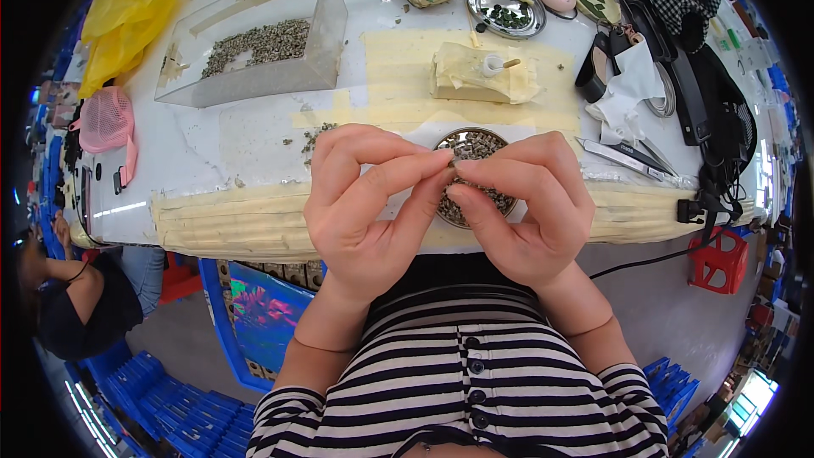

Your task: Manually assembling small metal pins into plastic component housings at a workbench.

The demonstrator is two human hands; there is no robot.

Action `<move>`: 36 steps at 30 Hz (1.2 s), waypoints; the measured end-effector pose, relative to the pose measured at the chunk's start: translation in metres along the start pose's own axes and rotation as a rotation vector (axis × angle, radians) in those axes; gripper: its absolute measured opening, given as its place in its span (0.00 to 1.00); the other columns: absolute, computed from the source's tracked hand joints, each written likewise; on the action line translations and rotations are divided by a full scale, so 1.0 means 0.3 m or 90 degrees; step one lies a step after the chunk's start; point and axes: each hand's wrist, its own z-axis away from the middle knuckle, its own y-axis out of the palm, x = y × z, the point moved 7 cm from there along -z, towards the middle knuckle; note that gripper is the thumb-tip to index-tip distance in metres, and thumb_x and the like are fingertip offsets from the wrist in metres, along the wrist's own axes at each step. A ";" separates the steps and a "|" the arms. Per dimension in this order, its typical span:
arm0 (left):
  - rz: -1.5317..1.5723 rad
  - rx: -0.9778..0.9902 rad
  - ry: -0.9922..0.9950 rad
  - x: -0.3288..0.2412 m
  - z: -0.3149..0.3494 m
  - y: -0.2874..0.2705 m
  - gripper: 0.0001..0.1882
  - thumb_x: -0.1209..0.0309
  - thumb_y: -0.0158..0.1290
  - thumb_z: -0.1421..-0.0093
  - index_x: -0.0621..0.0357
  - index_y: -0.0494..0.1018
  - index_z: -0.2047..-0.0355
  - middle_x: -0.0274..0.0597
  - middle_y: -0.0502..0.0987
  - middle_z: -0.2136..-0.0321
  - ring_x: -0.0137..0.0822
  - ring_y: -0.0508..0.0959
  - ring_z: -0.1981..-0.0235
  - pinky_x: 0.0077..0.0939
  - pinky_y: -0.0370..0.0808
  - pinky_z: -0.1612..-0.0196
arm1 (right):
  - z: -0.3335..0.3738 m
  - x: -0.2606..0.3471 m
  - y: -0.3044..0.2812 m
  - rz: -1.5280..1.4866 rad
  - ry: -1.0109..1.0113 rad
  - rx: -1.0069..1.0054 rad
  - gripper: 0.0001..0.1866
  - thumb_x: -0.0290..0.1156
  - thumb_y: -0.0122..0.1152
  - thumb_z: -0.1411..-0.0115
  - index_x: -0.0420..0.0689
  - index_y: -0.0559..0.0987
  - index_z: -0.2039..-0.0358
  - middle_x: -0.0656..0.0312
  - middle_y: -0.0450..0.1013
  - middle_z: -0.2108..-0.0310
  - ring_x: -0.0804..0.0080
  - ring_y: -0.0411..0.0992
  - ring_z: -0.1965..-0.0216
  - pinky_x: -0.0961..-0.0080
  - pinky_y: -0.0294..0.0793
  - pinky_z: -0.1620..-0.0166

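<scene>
My left hand [373, 203] and my right hand [530, 203] meet fingertip to fingertip over a round metal dish [439, 141] filled with small grey-brown pieces [483, 146]. Both hands are closed in a pinch. Between the fingertips is a tiny dark piece, too small to name. A few loose grey-brown pieces [315, 134] lie on the table just beyond my left hand. Farther off, a block wrapped in cream tape [462, 76] carries a small white cup [493, 64] with a brownish stick beside it.
A clear box [280, 83] of similar pieces stands at the far left, near a yellow bag [127, 8] and a pink mesh basket [108, 123]. At right lie tweezers [619, 155] and black straps [678, 93]. A round tray [534, 27] holds dark green pieces. Another person [85, 305] sits at left.
</scene>
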 end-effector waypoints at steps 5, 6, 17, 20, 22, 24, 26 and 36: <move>0.013 -0.007 -0.009 0.001 0.001 -0.001 0.14 0.80 0.68 0.54 0.55 0.84 0.65 0.34 0.80 0.68 0.38 0.75 0.64 0.31 0.71 0.59 | 0.000 -0.007 0.005 0.009 0.032 -0.010 0.15 0.27 0.78 0.58 0.46 0.84 0.68 0.65 0.75 0.74 0.68 0.70 0.74 0.74 0.66 0.70; 0.009 -0.006 -0.010 0.001 0.002 -0.001 0.14 0.80 0.68 0.54 0.55 0.84 0.65 0.34 0.80 0.68 0.38 0.75 0.64 0.31 0.71 0.59 | 0.001 -0.007 0.006 0.013 0.031 -0.009 0.14 0.28 0.78 0.58 0.46 0.84 0.68 0.65 0.75 0.74 0.68 0.70 0.73 0.74 0.66 0.70; 0.019 0.005 0.025 -0.013 -0.003 -0.005 0.15 0.79 0.68 0.55 0.54 0.84 0.65 0.34 0.79 0.69 0.37 0.75 0.64 0.31 0.71 0.58 | 0.003 -0.027 0.023 -0.045 0.051 0.035 0.14 0.33 0.78 0.55 0.46 0.83 0.68 0.65 0.75 0.74 0.67 0.70 0.73 0.73 0.66 0.69; 0.012 -0.001 0.015 -0.001 0.004 -0.003 0.15 0.79 0.69 0.55 0.54 0.84 0.65 0.34 0.79 0.68 0.38 0.75 0.64 0.31 0.71 0.58 | 0.012 -0.006 0.002 -0.044 -0.007 -0.023 0.14 0.32 0.79 0.56 0.46 0.83 0.68 0.66 0.74 0.74 0.67 0.70 0.74 0.73 0.65 0.69; 0.011 -0.004 0.007 -0.003 0.002 -0.004 0.14 0.80 0.68 0.54 0.54 0.84 0.65 0.34 0.79 0.68 0.38 0.75 0.64 0.31 0.71 0.59 | 0.010 0.008 -0.001 -0.010 -0.015 0.003 0.14 0.31 0.79 0.57 0.47 0.83 0.69 0.65 0.74 0.74 0.67 0.70 0.74 0.73 0.65 0.69; 0.013 -0.005 0.004 -0.003 0.001 -0.005 0.14 0.80 0.68 0.54 0.54 0.84 0.65 0.34 0.80 0.68 0.38 0.75 0.64 0.31 0.71 0.59 | 0.008 0.008 0.000 0.009 -0.009 0.009 0.14 0.31 0.79 0.57 0.47 0.83 0.69 0.65 0.75 0.74 0.67 0.70 0.74 0.73 0.65 0.69; 0.017 -0.003 0.005 -0.002 0.001 -0.005 0.15 0.80 0.68 0.54 0.54 0.84 0.65 0.34 0.80 0.68 0.38 0.75 0.64 0.31 0.70 0.59 | 0.005 -0.003 0.005 0.014 0.011 -0.002 0.14 0.31 0.79 0.56 0.47 0.84 0.69 0.65 0.75 0.74 0.67 0.70 0.73 0.73 0.66 0.68; 0.029 0.001 0.024 0.001 0.005 -0.003 0.16 0.81 0.67 0.55 0.54 0.84 0.64 0.35 0.79 0.68 0.38 0.75 0.64 0.31 0.71 0.59 | 0.000 -0.025 0.032 -0.007 0.042 0.036 0.12 0.34 0.77 0.53 0.46 0.83 0.70 0.65 0.75 0.74 0.65 0.71 0.72 0.72 0.67 0.67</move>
